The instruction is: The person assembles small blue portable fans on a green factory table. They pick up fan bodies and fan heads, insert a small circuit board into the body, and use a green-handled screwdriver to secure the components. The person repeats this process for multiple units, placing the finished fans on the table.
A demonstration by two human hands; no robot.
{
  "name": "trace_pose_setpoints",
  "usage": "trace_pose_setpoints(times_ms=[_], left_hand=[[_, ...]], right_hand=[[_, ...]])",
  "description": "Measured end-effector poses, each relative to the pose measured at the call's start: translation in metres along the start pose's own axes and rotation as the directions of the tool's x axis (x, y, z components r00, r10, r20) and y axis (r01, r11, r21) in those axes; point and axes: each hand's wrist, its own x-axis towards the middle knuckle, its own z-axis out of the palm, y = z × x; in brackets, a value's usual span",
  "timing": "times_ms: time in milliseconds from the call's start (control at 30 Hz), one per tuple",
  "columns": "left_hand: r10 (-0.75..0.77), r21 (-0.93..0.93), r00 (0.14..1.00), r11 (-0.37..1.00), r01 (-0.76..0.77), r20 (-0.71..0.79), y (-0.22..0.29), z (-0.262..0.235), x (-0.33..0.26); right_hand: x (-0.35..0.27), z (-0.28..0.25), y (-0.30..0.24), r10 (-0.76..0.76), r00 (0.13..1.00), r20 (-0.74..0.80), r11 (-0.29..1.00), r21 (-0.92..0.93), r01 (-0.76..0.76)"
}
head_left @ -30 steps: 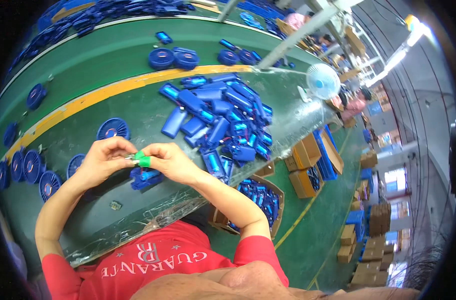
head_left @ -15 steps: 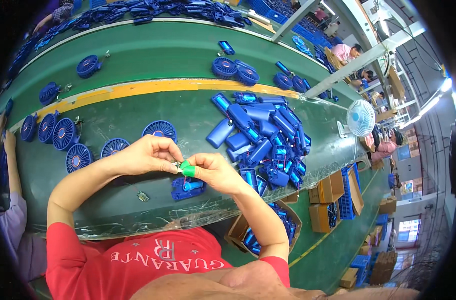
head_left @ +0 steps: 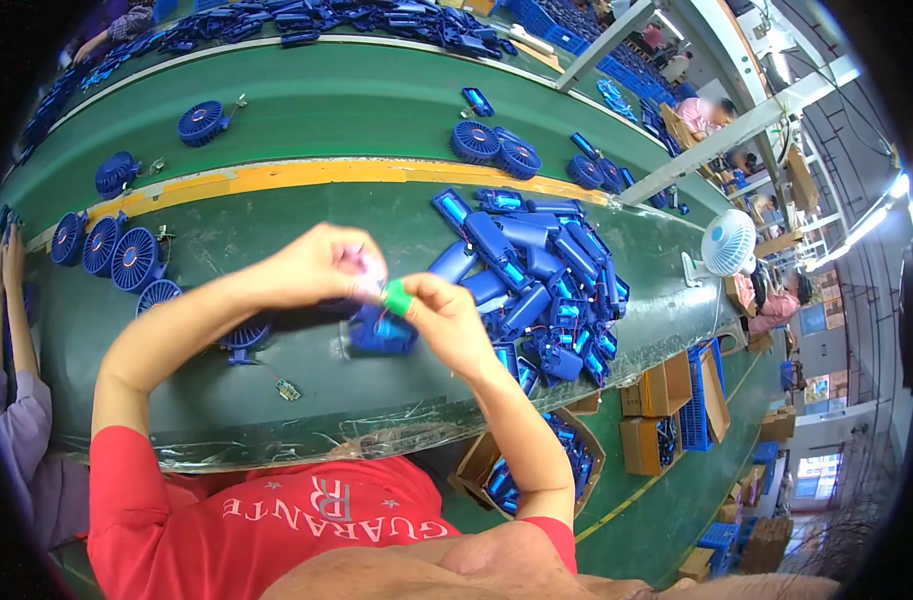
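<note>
In front of me, my left hand [head_left: 341, 268] and my right hand [head_left: 438, 315] come close together with fingertips pinched. What lies between the fingers is small and smeared by motion. Green tape [head_left: 396, 298] is wrapped on a fingertip of the right hand. Just below the hands is a blurred blue handle casing [head_left: 384, 332] with a thin wire running up toward the fingers. A blue fan head [head_left: 246, 335] lies under my left forearm, partly hidden. Closer to the table's near edge is a small circuit board [head_left: 288, 390].
A heap of blue handle casings [head_left: 521, 290] lies right of my hands. Several fan heads [head_left: 136, 258] stand at left, near another person's hands [head_left: 12, 265]. Beyond the yellow strip [head_left: 326, 175] runs a green belt [head_left: 326, 120] carrying more fans. A white fan [head_left: 726, 243] stands at right.
My left hand has risen a little and is smeared by motion. The blue casing has shifted up, nearer the hands. The whole view has moved slightly.
</note>
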Motion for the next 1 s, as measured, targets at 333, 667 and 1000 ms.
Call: trace_pose_setpoints(times_ms=[333, 667, 1000], left_hand=[[0.285, 0.447, 0.855, 0.892, -0.070, -0.434, 0.032, -0.125, 0.076], [0.431, 0.864, 0.783, -0.017, 0.503, -0.448, -0.060, -0.225, 0.031], [0.417, 0.783, 0.801, -0.269, 0.561, -0.430, -0.040, -0.260, 0.036]], right_hand=[[-0.018, -0.038, 0.023, -0.259, 0.951, -0.167, 0.085, -0.985, -0.150], [-0.011, -0.006, 0.023, -0.309, 0.948, 0.074, 0.220, -0.964, 0.147], [0.001, -0.017, -0.013, -0.511, 0.858, 0.055, 0.445, -0.837, 0.319]])
